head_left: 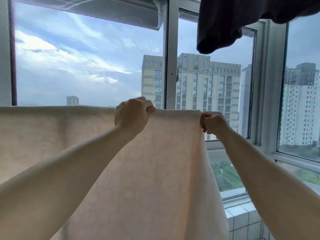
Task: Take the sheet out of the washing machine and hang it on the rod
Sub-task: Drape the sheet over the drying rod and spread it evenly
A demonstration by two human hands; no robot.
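Both arms raised, bare forearms nearest the camera. Left hand [134, 115] fisted tight on top edge of pale peach sheet [147, 170], knuckles up, fabric bunched in the grip; right hand [213, 123] pinching the sheet's right top corner, fingers curled in, no gap showing. Sheet stretched taut between the hands, hanging down and running off left at window height; rod not visible; beyond, window frame [170, 58], dark garment [225, 25] hanging upper right, apartment blocks [195, 80] outside.

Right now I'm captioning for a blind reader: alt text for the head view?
Both hands, left hand and right hand, grip the top edge of a pale sheet before a high-rise window; a dark garment hangs above.
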